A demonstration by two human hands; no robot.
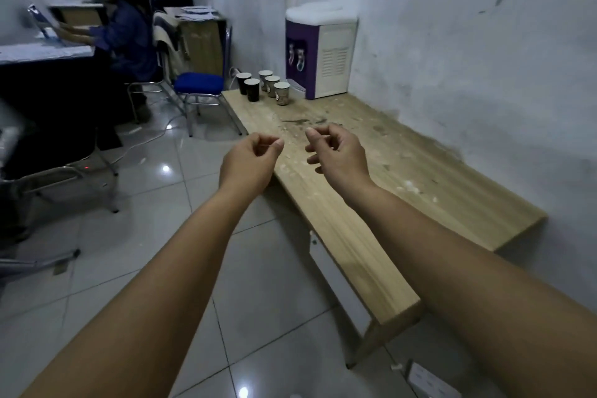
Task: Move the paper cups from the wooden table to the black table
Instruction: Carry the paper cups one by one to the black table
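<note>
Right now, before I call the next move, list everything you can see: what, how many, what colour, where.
paper cups: five, two dark and three pale printed, upright at the far end of the wooden table
wooden table: one, light wood, scuffed, along the right wall
water dispenser: one, white and purple, on the wooden table's far end, beside the cups
blue chair: one, blue seat, metal frame, just left of the wooden table's far end
black table: one, dark, far left, papers on top
seated person: one, dark blue top, at the black table
left hand: one, fingers loosely curled, holding nothing, over the wooden table's near edge
right hand: one, fingers loosely curled, holding nothing, above the wooden table
</note>
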